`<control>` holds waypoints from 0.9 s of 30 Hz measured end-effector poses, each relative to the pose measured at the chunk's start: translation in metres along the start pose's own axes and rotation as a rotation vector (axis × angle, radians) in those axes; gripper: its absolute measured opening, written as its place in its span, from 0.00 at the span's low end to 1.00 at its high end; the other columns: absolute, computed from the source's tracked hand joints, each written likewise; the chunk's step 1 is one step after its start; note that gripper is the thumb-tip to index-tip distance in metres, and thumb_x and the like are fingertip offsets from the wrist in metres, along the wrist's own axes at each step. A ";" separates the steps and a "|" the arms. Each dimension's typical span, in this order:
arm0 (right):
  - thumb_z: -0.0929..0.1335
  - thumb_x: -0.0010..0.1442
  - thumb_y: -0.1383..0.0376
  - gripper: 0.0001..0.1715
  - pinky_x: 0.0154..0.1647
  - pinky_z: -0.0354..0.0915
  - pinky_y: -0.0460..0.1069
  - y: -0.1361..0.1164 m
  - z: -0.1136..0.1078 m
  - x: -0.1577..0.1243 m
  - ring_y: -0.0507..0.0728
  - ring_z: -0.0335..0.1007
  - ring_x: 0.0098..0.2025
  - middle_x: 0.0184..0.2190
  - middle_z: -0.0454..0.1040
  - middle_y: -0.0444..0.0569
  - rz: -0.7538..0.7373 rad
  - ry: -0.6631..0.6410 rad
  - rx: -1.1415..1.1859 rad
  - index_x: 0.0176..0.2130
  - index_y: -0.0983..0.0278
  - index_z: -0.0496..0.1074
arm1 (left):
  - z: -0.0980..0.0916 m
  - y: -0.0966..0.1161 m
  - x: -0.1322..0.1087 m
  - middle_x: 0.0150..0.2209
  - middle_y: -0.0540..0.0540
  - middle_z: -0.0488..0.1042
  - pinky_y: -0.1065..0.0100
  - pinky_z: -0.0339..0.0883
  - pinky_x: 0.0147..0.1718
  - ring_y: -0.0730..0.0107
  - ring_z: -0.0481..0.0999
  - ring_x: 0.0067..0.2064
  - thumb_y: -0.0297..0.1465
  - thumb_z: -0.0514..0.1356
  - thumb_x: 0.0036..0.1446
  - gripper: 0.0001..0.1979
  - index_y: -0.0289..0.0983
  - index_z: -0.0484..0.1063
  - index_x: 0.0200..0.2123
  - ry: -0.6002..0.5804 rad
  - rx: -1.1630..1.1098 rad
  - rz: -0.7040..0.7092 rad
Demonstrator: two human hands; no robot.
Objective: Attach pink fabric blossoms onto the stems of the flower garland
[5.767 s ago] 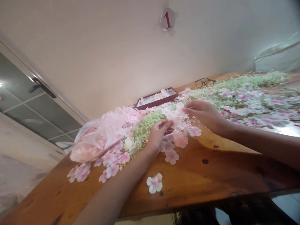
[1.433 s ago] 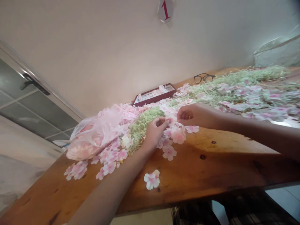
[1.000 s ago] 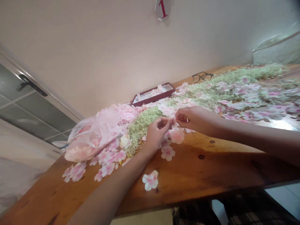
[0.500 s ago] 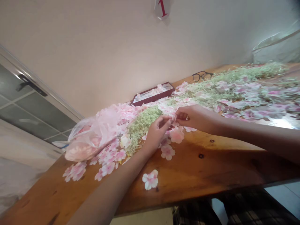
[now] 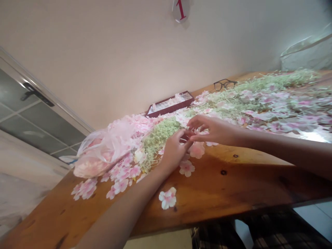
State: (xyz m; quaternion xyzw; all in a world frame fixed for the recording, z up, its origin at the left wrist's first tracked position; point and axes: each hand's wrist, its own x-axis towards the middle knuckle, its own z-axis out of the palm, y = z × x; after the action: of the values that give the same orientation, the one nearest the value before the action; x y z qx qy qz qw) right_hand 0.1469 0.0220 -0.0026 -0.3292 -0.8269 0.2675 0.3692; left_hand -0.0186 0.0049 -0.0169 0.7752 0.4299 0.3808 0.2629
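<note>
My left hand (image 5: 174,148) and my right hand (image 5: 210,128) meet fingertip to fingertip above a wooden table (image 5: 233,180), just over a heap of pink fabric flower petals (image 5: 196,150). Both hands are closed in a pinch around something small at the point where they touch; I cannot make out what it is. The right hand's upper fingers are raised and curled. Beside the left hand lies a mound of pale green sprigs (image 5: 158,135). A single pink flower (image 5: 168,198) lies alone nearer the table's front edge.
A clear plastic bag of pink petals (image 5: 102,154) sits at the left. A dark red tray (image 5: 169,103) and black spectacles (image 5: 225,84) lie by the wall. Green sprigs and pink blossoms (image 5: 272,100) cover the right. A sign with a red 1 (image 5: 180,9) hangs above.
The right hand has slid left to meet the left hand, and its upper fingers have lifted from a tight fist. The left hand stays over the petals.
</note>
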 end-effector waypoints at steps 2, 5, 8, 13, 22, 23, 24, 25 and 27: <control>0.65 0.46 0.57 0.20 0.35 0.62 0.49 0.000 0.000 0.000 0.54 0.66 0.35 0.33 0.70 0.49 0.058 -0.041 -0.034 0.38 0.65 0.66 | 0.000 0.001 0.000 0.34 0.48 0.70 0.70 0.62 0.35 0.71 0.69 0.34 0.37 0.53 0.50 0.10 0.37 0.67 0.33 0.024 0.036 0.017; 0.64 0.48 0.60 0.13 0.31 0.62 0.48 0.001 -0.002 0.002 0.53 0.68 0.31 0.28 0.72 0.47 0.155 -0.040 -0.003 0.34 0.64 0.67 | -0.001 0.001 0.000 0.33 0.48 0.70 0.70 0.62 0.34 0.72 0.69 0.34 0.36 0.52 0.51 0.10 0.38 0.67 0.32 0.087 0.056 -0.007; 0.64 0.48 0.62 0.10 0.30 0.62 0.47 0.002 -0.003 0.002 0.54 0.69 0.31 0.28 0.73 0.46 0.210 -0.043 0.059 0.32 0.64 0.68 | -0.001 0.000 0.000 0.32 0.48 0.70 0.71 0.62 0.33 0.72 0.69 0.33 0.37 0.52 0.50 0.10 0.37 0.67 0.31 0.100 0.049 -0.036; 0.64 0.48 0.62 0.10 0.29 0.62 0.47 0.003 -0.003 0.002 0.54 0.69 0.31 0.27 0.73 0.47 0.236 0.004 0.001 0.31 0.64 0.69 | -0.002 -0.002 0.002 0.34 0.48 0.70 0.70 0.62 0.34 0.72 0.69 0.33 0.38 0.52 0.50 0.11 0.37 0.67 0.33 0.082 0.003 -0.069; 0.63 0.49 0.61 0.09 0.27 0.60 0.47 0.009 -0.011 0.007 0.53 0.66 0.28 0.25 0.71 0.47 0.214 0.111 -0.093 0.28 0.64 0.67 | -0.008 -0.010 0.007 0.35 0.47 0.70 0.66 0.58 0.39 0.66 0.67 0.39 0.36 0.53 0.50 0.09 0.40 0.69 0.32 -0.198 0.293 0.118; 0.63 0.49 0.61 0.08 0.27 0.60 0.47 0.010 -0.012 0.007 0.53 0.66 0.28 0.25 0.71 0.47 0.218 0.106 -0.074 0.28 0.64 0.66 | -0.008 -0.010 0.006 0.34 0.47 0.71 0.65 0.58 0.38 0.66 0.67 0.38 0.36 0.53 0.50 0.08 0.40 0.70 0.31 -0.211 0.312 0.121; 0.63 0.49 0.61 0.08 0.26 0.60 0.47 0.010 -0.012 0.007 0.53 0.66 0.28 0.26 0.71 0.47 0.223 0.098 -0.046 0.28 0.64 0.66 | -0.007 -0.011 0.006 0.33 0.47 0.71 0.65 0.58 0.37 0.66 0.68 0.37 0.36 0.53 0.50 0.08 0.40 0.70 0.30 -0.212 0.320 0.118; 0.63 0.49 0.62 0.08 0.26 0.60 0.47 0.011 -0.012 0.008 0.53 0.66 0.29 0.26 0.71 0.48 0.228 0.088 -0.016 0.28 0.64 0.65 | -0.007 -0.011 0.006 0.33 0.47 0.71 0.66 0.58 0.37 0.66 0.68 0.37 0.36 0.53 0.51 0.08 0.40 0.70 0.30 -0.210 0.317 0.111; 0.63 0.49 0.62 0.06 0.25 0.61 0.47 0.011 -0.011 0.008 0.54 0.67 0.29 0.25 0.70 0.48 0.244 0.076 0.040 0.28 0.64 0.64 | -0.007 -0.011 0.005 0.33 0.48 0.72 0.66 0.59 0.36 0.67 0.68 0.36 0.36 0.52 0.51 0.09 0.40 0.69 0.30 -0.201 0.291 0.093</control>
State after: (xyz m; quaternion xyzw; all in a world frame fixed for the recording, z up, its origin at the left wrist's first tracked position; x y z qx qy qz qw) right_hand 0.1554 0.0376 -0.0004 -0.4298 -0.7606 0.3143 0.3714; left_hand -0.0277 0.0154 -0.0194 0.8583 0.4156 0.2471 0.1719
